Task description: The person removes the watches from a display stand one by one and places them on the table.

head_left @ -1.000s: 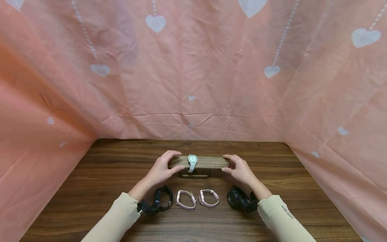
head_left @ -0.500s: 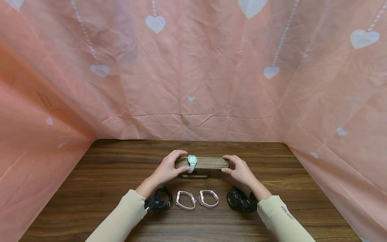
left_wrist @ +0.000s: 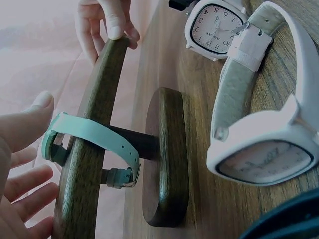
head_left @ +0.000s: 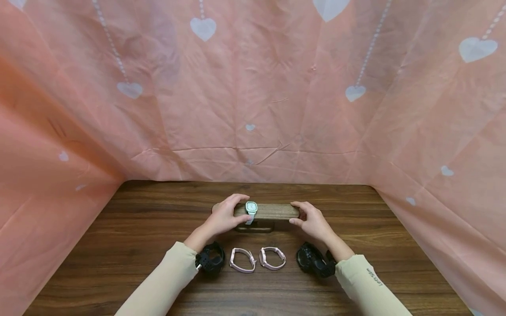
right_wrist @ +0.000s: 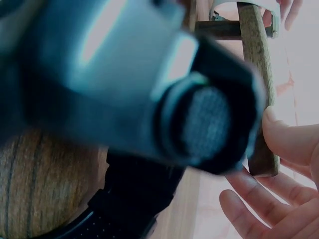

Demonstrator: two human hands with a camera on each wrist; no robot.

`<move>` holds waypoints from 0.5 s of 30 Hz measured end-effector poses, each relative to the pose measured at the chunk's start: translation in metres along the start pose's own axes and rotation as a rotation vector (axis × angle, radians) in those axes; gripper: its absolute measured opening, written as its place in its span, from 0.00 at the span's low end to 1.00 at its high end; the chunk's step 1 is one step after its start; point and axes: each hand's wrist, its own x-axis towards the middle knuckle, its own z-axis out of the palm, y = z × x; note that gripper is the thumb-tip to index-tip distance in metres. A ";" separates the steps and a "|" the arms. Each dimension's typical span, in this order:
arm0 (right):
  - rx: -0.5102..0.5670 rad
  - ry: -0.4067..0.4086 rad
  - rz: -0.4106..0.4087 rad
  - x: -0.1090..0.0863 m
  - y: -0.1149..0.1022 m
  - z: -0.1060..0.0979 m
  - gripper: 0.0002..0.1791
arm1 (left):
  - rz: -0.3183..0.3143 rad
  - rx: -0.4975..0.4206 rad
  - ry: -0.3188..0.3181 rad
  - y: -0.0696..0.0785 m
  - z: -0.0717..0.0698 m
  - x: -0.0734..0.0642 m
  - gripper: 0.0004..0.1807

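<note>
A wooden watch stand (head_left: 276,211) with a horizontal bar stands on the table; its base (left_wrist: 167,159) shows in the left wrist view. A mint-green watch (head_left: 251,206) hangs buckled around the bar, left of its middle. My left hand (head_left: 225,215) reaches around the bar's left part, thumb in front and fingers behind. Its thumb (left_wrist: 42,102) lies close beside the watch in the left wrist view, with the fingers loosely extended. My right hand (head_left: 314,221) grips the bar's right end between thumb and fingers.
Two pale pink watches, the left one (head_left: 242,260) and the right one (head_left: 272,258), stand on the table before the stand. Black watches flank them, one on the left (head_left: 213,258) and one on the right (head_left: 314,260). A pink curtain (head_left: 253,109) hangs behind.
My left hand has slid rightward along the bar up to the mint-green watch, uncovering the bar's left end. My right hand has stayed on the right end.
</note>
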 end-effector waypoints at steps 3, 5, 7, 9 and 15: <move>0.011 -0.002 0.000 -0.001 -0.001 0.000 0.26 | 0.004 -0.027 -0.029 0.000 0.003 0.001 0.30; 0.015 0.001 -0.005 -0.002 -0.001 0.000 0.25 | -0.001 -0.027 -0.048 -0.001 0.004 0.002 0.31; 0.014 0.005 -0.007 -0.003 -0.001 0.000 0.26 | 0.000 -0.010 -0.059 -0.001 0.005 0.002 0.32; 0.009 0.006 -0.013 -0.003 -0.001 0.000 0.26 | 0.003 0.011 -0.066 -0.001 0.006 0.004 0.32; 0.017 0.002 0.001 -0.002 -0.002 0.000 0.25 | -0.008 0.065 -0.098 0.002 0.008 0.006 0.33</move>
